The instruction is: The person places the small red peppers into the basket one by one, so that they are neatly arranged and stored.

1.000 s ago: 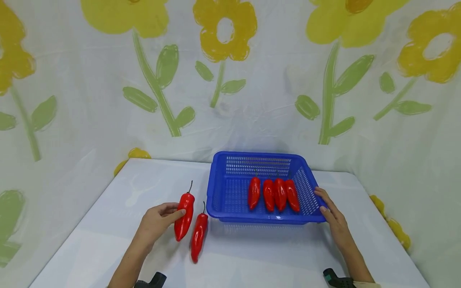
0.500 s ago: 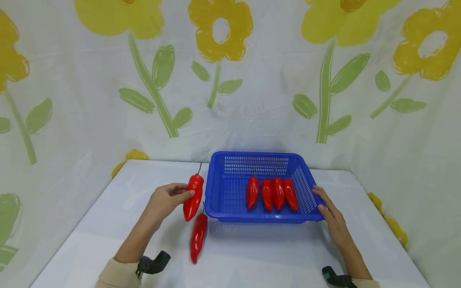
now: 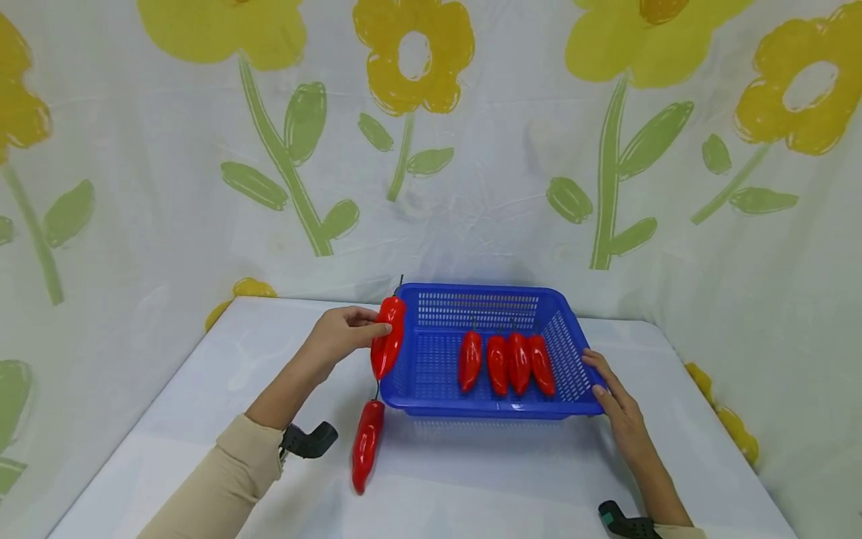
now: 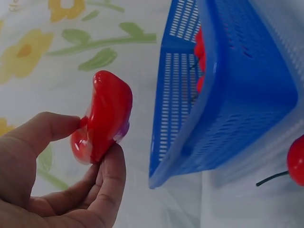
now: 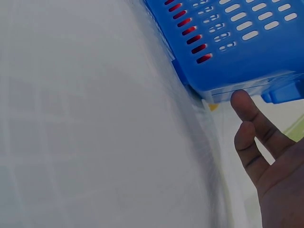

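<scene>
My left hand [image 3: 337, 338] pinches a glossy red chili pepper [image 3: 388, 344], stem up, at the left rim of a blue plastic basket [image 3: 471, 409]. In the left wrist view, thumb and fingers hold this pepper [image 4: 108, 114] apart from the basket wall. My right hand [image 3: 626, 423] touches the basket's right front corner with fairly straight fingers; the right wrist view shows two fingertips [image 5: 243, 102] close against the basket's outside. Several red peppers [image 3: 518, 363] lie side by side in the basket. Another pepper [image 3: 367, 448] lies on the table, left of the basket's front.
The white-covered table [image 3: 485, 486] carries the basket near its far edge. Behind it hangs a pale cloth [image 3: 485, 172] printed with yellow flowers. A black strap device [image 3: 310, 440] sits on my left wrist, and another [image 3: 626, 520] on my right.
My left hand has carried its pepper forward and right, from above the table to the basket's left rim. My right hand stays at the basket's corner. The other peppers have not moved.
</scene>
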`<state>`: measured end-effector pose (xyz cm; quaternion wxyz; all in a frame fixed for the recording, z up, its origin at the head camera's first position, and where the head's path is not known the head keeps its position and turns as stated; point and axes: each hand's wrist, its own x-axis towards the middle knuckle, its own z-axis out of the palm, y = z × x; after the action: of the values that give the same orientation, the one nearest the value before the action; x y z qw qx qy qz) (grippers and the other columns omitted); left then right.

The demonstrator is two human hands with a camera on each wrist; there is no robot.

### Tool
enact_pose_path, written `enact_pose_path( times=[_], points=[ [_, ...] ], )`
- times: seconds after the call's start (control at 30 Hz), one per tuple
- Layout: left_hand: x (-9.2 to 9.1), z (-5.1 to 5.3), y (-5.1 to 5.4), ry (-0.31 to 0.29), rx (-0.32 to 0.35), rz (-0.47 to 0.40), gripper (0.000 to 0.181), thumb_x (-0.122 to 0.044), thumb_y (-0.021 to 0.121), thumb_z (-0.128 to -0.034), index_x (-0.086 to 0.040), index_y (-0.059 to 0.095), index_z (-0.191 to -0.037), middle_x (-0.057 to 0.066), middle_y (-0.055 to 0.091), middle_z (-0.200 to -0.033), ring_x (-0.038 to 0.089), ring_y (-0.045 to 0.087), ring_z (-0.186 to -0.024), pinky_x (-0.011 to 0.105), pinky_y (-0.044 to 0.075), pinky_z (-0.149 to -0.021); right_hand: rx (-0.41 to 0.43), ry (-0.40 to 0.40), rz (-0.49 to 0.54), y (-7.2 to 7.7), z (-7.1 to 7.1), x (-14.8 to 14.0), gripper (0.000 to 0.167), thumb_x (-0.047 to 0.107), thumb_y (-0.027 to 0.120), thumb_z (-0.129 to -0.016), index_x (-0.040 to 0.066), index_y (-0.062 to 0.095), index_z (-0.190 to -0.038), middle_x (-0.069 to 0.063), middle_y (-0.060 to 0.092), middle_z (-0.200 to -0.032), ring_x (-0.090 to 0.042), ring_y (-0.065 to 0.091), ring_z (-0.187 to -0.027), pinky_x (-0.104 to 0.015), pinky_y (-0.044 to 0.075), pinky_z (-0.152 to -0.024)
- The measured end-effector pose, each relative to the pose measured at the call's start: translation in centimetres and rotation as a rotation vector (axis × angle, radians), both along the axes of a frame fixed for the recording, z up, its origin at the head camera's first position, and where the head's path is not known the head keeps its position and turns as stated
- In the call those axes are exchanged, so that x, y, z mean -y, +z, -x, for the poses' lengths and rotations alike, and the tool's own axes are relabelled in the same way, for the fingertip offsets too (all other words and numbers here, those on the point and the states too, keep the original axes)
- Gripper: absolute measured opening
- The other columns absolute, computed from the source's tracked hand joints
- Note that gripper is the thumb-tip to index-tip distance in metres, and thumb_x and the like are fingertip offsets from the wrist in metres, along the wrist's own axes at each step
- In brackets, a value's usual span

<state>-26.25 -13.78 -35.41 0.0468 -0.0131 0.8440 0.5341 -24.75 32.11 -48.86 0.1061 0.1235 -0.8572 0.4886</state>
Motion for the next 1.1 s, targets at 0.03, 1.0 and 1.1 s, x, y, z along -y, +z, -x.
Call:
enact_pose_path(
  times=[0.03,1.0,1.1],
  points=[
    [-0.1,0.3,0.2,-0.007,-0.001,0.002,0.049,-0.029,0.073,-0.0896,0.001,0.062,-0.127,0.017,0.066,-0.118,0.031,0.065,-0.106,0.051,0.051,-0.098,-0.004,0.001,0.001,0.0,0.0,0.0,0.047,0.025,0.038,-0.109,0.024,0.037,-0.156,0.005,0.028,-0.162,-0.005,0.022,-0.146,-0.068,0.031,-0.104],
    [-7.5,7.3,-0.5,-0.088,0.122,0.251,0.023,-0.022,0.076,-0.0851,-0.001,0.065,-0.084,0.011,0.068,-0.084,0.028,0.071,-0.084,0.037,0.059,-0.079,0.001,-0.012,-0.007,-0.2,0.0,-0.1,0.047,0.025,0.037,-0.108,0.025,0.038,-0.155,0.007,0.028,-0.162,-0.003,0.022,-0.145,-0.059,0.033,-0.107],
    [-8.1,7.9,-0.7,-0.082,0.16,0.289,0.027,-0.022,0.077,-0.084,0.001,0.065,-0.092,0.012,0.069,-0.086,0.026,0.072,-0.081,0.032,0.06,-0.075,-0.005,0.01,0.0,-0.1,0.0,-0.1,0.047,0.023,0.037,-0.108,0.023,0.037,-0.156,0.005,0.028,-0.162,-0.003,0.022,-0.146,-0.042,0.033,-0.112]
  ],
)
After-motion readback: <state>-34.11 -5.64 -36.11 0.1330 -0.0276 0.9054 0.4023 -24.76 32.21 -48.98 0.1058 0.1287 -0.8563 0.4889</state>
